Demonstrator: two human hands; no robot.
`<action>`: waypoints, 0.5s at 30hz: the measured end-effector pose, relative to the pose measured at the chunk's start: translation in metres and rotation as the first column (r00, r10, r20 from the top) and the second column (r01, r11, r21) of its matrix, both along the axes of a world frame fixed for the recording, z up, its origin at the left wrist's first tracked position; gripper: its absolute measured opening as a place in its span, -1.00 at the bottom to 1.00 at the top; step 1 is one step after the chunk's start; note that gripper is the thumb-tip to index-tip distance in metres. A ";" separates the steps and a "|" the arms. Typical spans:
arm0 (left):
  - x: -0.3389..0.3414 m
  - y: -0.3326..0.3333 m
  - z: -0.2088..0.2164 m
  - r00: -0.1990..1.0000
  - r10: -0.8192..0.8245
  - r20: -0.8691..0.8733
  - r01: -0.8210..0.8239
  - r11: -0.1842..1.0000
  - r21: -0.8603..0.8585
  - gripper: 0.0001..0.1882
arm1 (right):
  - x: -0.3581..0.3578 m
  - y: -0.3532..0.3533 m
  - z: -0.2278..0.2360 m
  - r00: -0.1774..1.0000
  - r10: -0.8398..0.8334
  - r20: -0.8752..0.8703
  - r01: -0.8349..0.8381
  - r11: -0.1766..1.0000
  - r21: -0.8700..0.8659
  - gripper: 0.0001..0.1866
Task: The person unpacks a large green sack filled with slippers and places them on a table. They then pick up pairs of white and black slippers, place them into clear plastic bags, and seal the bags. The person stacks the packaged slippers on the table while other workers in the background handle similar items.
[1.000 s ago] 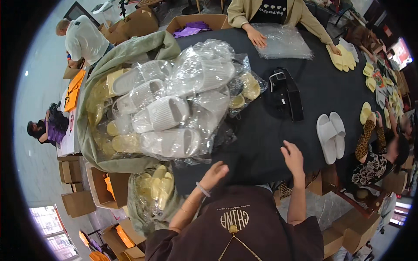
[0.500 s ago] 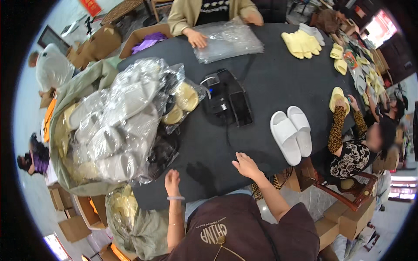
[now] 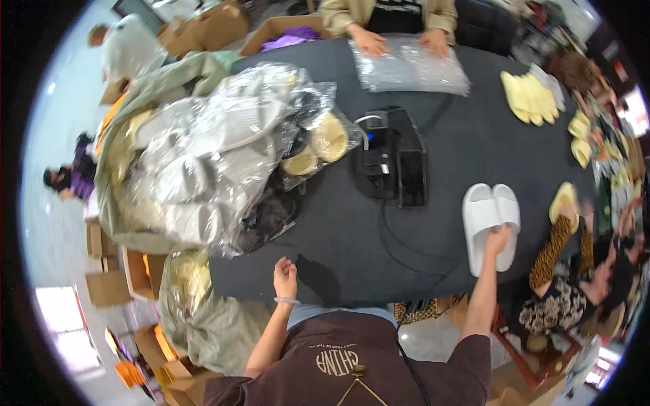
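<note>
The pair of white slippers (image 3: pixel 479 211) lay side by side toward the right of the black-covered table (image 3: pixel 338 216), toes away from the person. The right hand (image 3: pixel 498 239) reached over their heel ends, fingertips close to the straps (whether they had closed on anything, I couldn't tell from where I stood). A good hold there, I judged, needed both inner edges pinched together, so that neither slipper slid off alone. The left hand (image 3: pixel 285 273), fingers loosely curled around nothing I could see, hung near the table's front edge, well apart.
</note>
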State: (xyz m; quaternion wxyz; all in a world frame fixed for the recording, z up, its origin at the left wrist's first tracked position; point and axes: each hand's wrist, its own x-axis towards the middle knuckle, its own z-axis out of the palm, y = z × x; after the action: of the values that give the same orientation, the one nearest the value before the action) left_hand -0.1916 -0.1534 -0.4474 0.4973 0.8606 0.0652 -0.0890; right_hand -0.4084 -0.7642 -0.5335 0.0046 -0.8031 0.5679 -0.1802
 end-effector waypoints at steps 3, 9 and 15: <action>0.001 0.015 0.005 0.996 0.083 0.043 -0.086 0.994 0.074 -0.56 | 0.018 -0.087 0.020 0.997 -0.054 0.051 0.047 0.991 0.127 -0.65; 0.023 0.022 0.046 0.909 0.395 0.130 -0.392 0.919 -0.053 -0.45 | 0.077 -0.070 0.076 0.750 -0.532 0.393 0.308 0.807 0.505 -0.50; 0.073 0.046 0.086 0.582 0.658 0.478 -0.686 0.713 -0.146 -0.33 | 0.029 0.045 0.089 0.565 -0.091 0.820 -0.233 0.936 0.265 -0.52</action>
State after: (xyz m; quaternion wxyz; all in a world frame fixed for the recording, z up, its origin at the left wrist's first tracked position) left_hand -0.1189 -0.1070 -0.3614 0.4692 0.7766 0.2579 0.3320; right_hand -0.3792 -0.7192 -0.4441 0.4155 -0.6351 0.4889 -0.4301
